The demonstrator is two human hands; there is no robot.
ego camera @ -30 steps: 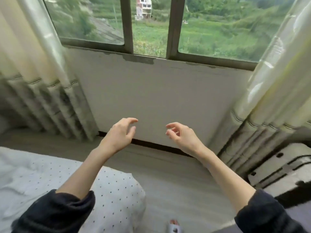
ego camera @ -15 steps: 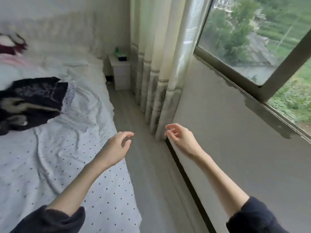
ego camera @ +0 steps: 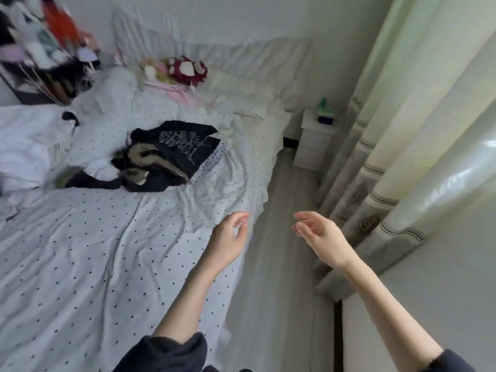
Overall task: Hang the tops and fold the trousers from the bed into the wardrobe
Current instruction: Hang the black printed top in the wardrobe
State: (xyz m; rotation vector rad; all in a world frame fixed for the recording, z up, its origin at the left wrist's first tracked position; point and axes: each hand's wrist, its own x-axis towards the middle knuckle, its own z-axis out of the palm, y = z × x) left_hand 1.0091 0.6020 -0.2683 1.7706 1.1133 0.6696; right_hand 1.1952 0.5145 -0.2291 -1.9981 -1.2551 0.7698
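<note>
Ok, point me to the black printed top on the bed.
In the head view, the black top with pale lettering lies crumpled mid-left on the white dotted bedsheet, below the red plush toy, far beyond both empty hands.

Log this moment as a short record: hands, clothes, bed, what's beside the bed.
left hand: empty, fingers loosely curled, above the bed's edge
right hand: empty, fingers relaxed, over the floor
clothes: dark heap with a printed black top, lying on the bed, untouched
bed: white dotted sheet, rumpled
nightstand: white, by the curtain
wardrobe: not in view

Both hands [ego camera: 228,238] [ego camera: 320,233] outstretched (loose, empty)
</note>
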